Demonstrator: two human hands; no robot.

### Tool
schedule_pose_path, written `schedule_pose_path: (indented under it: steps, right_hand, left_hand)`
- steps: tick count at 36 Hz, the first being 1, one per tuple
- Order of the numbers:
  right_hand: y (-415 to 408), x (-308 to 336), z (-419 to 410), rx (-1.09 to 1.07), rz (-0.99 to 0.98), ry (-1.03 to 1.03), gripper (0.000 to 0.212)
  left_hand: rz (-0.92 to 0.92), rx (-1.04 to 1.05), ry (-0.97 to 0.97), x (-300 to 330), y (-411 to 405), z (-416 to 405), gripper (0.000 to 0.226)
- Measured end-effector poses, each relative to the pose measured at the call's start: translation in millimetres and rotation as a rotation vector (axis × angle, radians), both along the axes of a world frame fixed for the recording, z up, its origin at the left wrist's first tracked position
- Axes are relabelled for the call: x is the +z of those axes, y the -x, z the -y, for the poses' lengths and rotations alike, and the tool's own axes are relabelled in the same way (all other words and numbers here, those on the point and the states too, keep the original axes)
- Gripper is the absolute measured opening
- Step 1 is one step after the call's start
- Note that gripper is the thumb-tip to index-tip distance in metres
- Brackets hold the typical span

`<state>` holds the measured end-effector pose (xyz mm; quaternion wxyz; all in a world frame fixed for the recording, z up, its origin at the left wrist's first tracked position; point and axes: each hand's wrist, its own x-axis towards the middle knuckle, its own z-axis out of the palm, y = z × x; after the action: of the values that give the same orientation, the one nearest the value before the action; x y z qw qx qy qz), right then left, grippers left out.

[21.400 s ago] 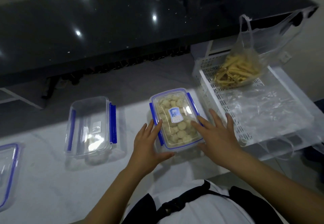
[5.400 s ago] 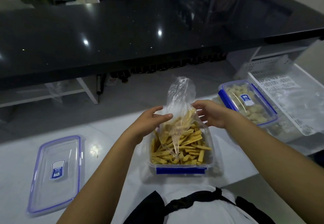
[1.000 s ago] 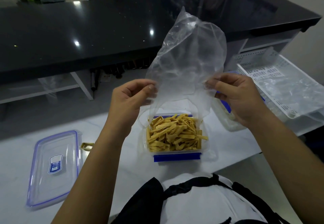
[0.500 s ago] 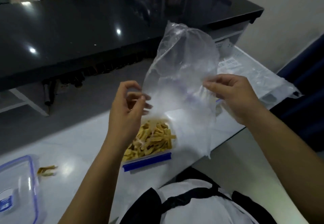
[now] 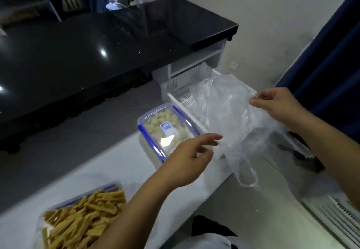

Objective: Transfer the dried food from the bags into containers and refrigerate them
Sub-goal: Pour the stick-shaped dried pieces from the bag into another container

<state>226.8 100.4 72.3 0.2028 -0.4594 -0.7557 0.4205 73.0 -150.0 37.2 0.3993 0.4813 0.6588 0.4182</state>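
My right hand (image 5: 272, 106) pinches the thin clear plastic bag (image 5: 231, 120); my left hand (image 5: 191, 155) is spread beside it. The bag looks light, soft and slippery, so I judge the handle loop a good hold.

empty clear bag (image 5: 229, 116) held aloft, yellow strips (image 5: 81, 221) in open container, lidded container (image 5: 167, 131)
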Motion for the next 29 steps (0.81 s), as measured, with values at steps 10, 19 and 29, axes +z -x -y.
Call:
schedule_pose_path:
  steps: [10,19,29]
  right_hand:
    - [64.1,-24.2,-129.9,0.373,0.452,-0.222,0.068]
    - [73.0,-123.6,-115.2,0.84,0.781,-0.461,0.061]
    - [59.8,-157.5,-129.8,0.916,0.789,-0.423,0.061]
  left_hand:
    - [-0.322,0.346,-0.072,8.7,10.6,-120.4,0.037]
    - [-0.501,0.192,0.667,-84.8,16.2,-235.5,0.068]
    - [-0.754,0.079,0.816,-116.7,-4.6,-237.7,0.072]
